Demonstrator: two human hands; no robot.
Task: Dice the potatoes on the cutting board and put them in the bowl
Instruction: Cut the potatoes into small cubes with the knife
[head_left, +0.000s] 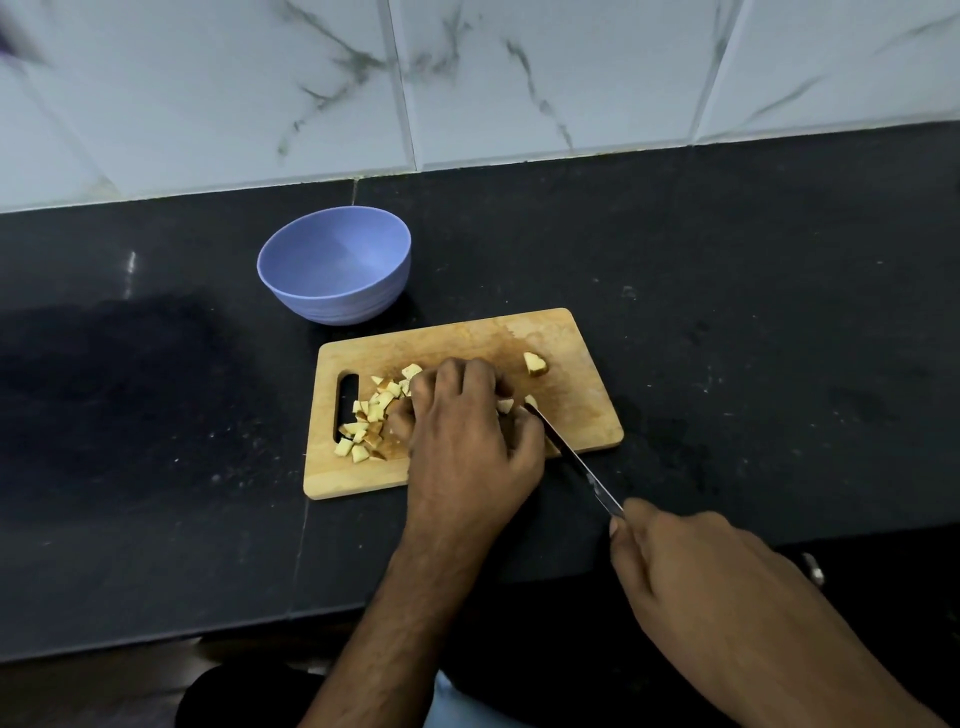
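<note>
Now dicing | left hand (462, 415) curled over potato on cutting board (566, 332), diced potato pieces (363, 421) left of it | right hand (691, 566) gripped knife (571, 457) | bowl (335, 265) behind board held nothing | risk: blade beside fingers could nick them.

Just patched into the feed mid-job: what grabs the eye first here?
The wooden cutting board at centre, with the left hand curled over potato pieces and diced potato piled near its handle slot. The right hand holds a knife, tip on the board. Behind-left stands an empty purple bowl.
</note>
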